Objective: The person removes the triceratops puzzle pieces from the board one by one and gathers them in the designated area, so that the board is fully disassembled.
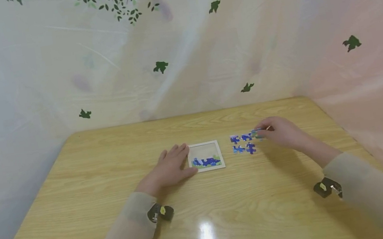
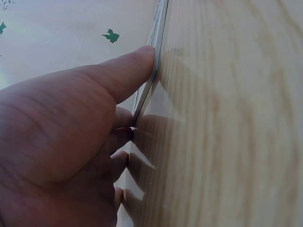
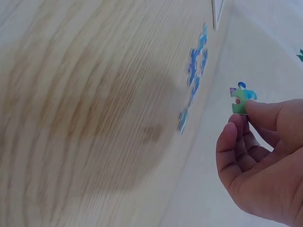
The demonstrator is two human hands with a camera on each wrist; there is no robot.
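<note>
A small puzzle board with a white frame [image 1: 221, 156] lies at mid-table, with blue, purple and green pieces [image 1: 206, 162] fitted along its lower part. My left hand [image 1: 170, 169] rests beside it, fingers fairly straight and spread, thumb and fingertips touching its left side. In the left wrist view the thumb [image 2: 128, 71] lies against the board's edge. My right hand [image 1: 284, 133] pinches a puzzle piece [image 3: 242, 101] in green and blue between thumb and fingers, raised off the table. Below and left of that hand, several loose jigsaw pieces [image 1: 251, 148] lie in two short rows.
The wooden table [image 1: 252, 210] has a light grain and a bright reflection near its front. A pale cloth [image 1: 192, 81] printed with green leaves hangs behind and at both sides. Each sleeve carries a small dark wrist camera [image 1: 159, 213].
</note>
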